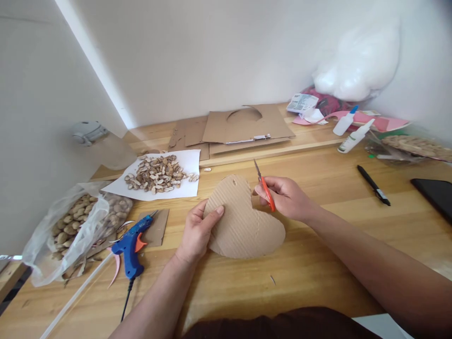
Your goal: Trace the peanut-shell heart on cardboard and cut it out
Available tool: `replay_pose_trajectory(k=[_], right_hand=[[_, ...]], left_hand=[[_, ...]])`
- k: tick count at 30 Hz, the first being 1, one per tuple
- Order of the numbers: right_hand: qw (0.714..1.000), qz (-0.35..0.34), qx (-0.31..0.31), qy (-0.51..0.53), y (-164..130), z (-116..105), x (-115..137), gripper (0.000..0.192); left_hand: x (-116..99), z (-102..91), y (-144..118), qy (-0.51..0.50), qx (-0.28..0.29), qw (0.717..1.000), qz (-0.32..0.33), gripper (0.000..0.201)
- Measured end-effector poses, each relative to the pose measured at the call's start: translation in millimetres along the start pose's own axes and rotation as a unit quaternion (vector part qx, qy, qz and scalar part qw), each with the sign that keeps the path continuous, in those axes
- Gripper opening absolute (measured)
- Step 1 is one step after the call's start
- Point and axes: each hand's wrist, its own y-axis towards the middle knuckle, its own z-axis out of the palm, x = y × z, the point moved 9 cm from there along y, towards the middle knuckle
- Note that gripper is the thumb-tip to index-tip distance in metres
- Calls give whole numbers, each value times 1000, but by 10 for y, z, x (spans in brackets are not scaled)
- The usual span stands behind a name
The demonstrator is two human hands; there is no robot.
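Cardboard heart (pixel 243 226) is cut free of any sheet, lying flat mid-counter (pixel 318 263), lobes away from the person, point toward lower right. There's a small notch or hole at the top of the left lobe. The outline looks complete, with slightly wavy edges, so I'd judge only trimming is left, if anything.

Left hand (pixel 197 230) pins the heart's left edge, thumb on top, fingers curled under the rim. Right hand (pixel 286 197) is closed round orange-handled scissors (pixel 264 186), blades nearly shut, tip pointing up and away, just beside the cleft between the lobes and not in the cardboard.

Room:
- Left: glue gun (pixel 131 245) on a cardboard scrap, near the left wrist; its cord trails to the near edge.
- Behind: shells on paper (pixel 158 175) and cut sheets (pixel 247 125).
- Right: pen (pixel 373 185), well apart.
- Near side of the heart is bare wood.
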Motion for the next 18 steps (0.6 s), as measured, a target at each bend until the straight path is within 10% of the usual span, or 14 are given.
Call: replay_pose_trajectory(k=[6, 18], right_hand=[[985, 51, 150, 65, -39, 271, -27, 44], [979, 54, 197, -4, -85, 233, 31, 44]], left_hand=[[-2, 30, -31, -8, 1, 1000, -15, 35], [-8, 21, -19, -4, 3, 1000, -15, 31]])
